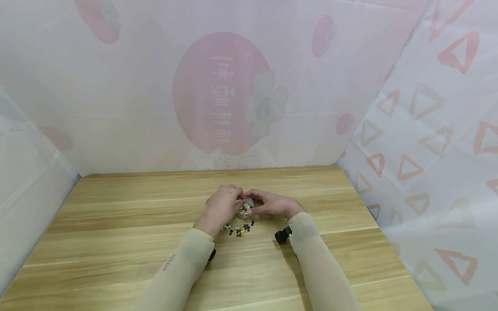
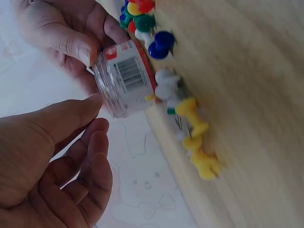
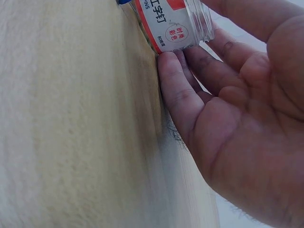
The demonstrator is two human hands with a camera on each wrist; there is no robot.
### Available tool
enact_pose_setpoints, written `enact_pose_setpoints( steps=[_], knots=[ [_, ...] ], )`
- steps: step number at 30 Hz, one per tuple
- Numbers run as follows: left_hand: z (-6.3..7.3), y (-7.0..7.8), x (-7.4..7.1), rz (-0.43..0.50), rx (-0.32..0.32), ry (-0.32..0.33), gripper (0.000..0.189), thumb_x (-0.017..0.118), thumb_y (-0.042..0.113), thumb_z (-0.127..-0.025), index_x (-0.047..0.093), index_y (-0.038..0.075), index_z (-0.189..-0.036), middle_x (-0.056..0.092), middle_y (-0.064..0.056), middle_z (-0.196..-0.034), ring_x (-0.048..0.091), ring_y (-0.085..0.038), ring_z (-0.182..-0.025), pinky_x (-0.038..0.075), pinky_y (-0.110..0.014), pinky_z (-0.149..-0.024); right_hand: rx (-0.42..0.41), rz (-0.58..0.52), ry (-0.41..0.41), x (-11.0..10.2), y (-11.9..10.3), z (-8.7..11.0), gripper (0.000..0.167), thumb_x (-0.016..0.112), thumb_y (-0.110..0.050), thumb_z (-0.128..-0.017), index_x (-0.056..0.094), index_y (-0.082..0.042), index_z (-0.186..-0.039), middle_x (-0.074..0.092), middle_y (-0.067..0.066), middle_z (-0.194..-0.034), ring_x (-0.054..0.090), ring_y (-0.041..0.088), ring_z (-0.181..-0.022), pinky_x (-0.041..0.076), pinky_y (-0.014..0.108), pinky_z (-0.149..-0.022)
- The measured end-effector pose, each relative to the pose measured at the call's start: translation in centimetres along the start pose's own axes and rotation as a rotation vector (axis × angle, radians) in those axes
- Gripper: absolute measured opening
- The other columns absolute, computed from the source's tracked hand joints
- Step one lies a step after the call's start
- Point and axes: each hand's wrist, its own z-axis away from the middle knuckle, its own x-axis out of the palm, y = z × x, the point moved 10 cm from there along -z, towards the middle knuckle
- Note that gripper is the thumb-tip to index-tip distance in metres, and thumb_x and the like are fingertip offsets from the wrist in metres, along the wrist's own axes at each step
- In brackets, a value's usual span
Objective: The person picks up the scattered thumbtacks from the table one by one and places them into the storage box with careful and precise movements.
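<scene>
Two pale sleeves, the left sleeve (image 1: pixel 188 257) marked with small dark lettering and the right sleeve (image 1: pixel 323 263) plain, reach across a wood-grain counter (image 1: pixel 116 216), a black device (image 1: pixel 282 235) showing beside the right cuff. Just beyond the wrists, loose push pins (image 2: pixel 192 116) in yellow, white, green, red and blue lie scattered on the near side of a small clear jar (image 2: pixel 129 76). The jar stands upright and open-mouthed on the counter, between the two hands, with more pins, yellow and white among them, inside. Its wrapped label carries a barcode (image 2: pixel 131 73) and a red band along the base; the word "PINS" shows in the right wrist view.

The right hand (image 1: pixel 274 204) is clamped on the jar — its thumb at the rim, its fingers round the side. The left hand (image 1: pixel 222 205) is poised at the opposite side of the rim, its fingers bent and its thumb near the fingertips — whether they pinch a pin cannot be told.

Behind the counter's far edge rises a pale backdrop (image 1: pixel 136 86) printed with a large pink disc (image 1: pixel 198 99) and a grey flower (image 1: pixel 271 101); at right, a white sheet (image 1: pixel 447 168) bears red and tan triangles.
</scene>
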Motion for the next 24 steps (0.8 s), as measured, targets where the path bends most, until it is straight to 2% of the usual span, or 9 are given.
enact_pose_setpoints(
  steps=[7, 12, 17, 24],
  knots=[
    [1.6, -1.1, -0.9, -0.051, 0.026, -0.039, 0.014, 0.090, 0.012, -0.104, 0.083, 0.009, -0.116, 0.081, -0.008, -0.113, 0.076, -0.026, -0.104, 0.069, -0.046, -0.096, -0.016, -0.020, -0.019, 0.2, 0.0, 0.0, 0.063, 0.078, -0.013, -0.114, 0.052, -0.013, -0.171, 0.059, 0.012, -0.176, 0.055, 0.030, -0.162, 0.043, 0.051, -0.139],
    [2.6, -2.1, -1.2, -0.084, 0.072, -0.077, 0.010, 0.089, 0.006, -0.103, 0.083, 0.006, -0.112, 0.082, -0.009, -0.110, 0.076, -0.024, -0.099, 0.069, -0.045, -0.092, -0.011, -0.022, -0.019, 0.3, 0.0, -0.1, 0.062, 0.077, -0.012, -0.115, 0.052, -0.014, -0.172, 0.059, 0.013, -0.175, 0.057, 0.028, -0.160, 0.046, 0.048, -0.137],
    [3.7, -2.8, -1.3, -0.141, 0.079, -0.119, 0.008, 0.086, 0.003, -0.104, 0.085, 0.005, -0.111, 0.083, -0.010, -0.109, 0.076, -0.023, -0.096, 0.069, -0.043, -0.088, -0.011, -0.013, -0.026, 0.5, -0.2, 0.0, 0.063, 0.078, -0.015, -0.115, 0.052, -0.015, -0.172, 0.060, 0.012, -0.175, 0.057, 0.026, -0.159, 0.047, 0.044, -0.135],
    [5.2, -2.3, -1.6, -0.241, 0.146, -0.120, 0.007, 0.086, 0.000, -0.103, 0.084, 0.007, -0.105, 0.084, -0.010, -0.101, 0.076, -0.021, -0.088, 0.068, -0.041, -0.078, -0.011, -0.021, -0.027, 0.7, -0.3, 0.2, 0.063, 0.077, -0.013, -0.115, 0.051, -0.015, -0.172, 0.059, 0.012, -0.175, 0.056, 0.026, -0.159, 0.047, 0.045, -0.135]
  ],
)
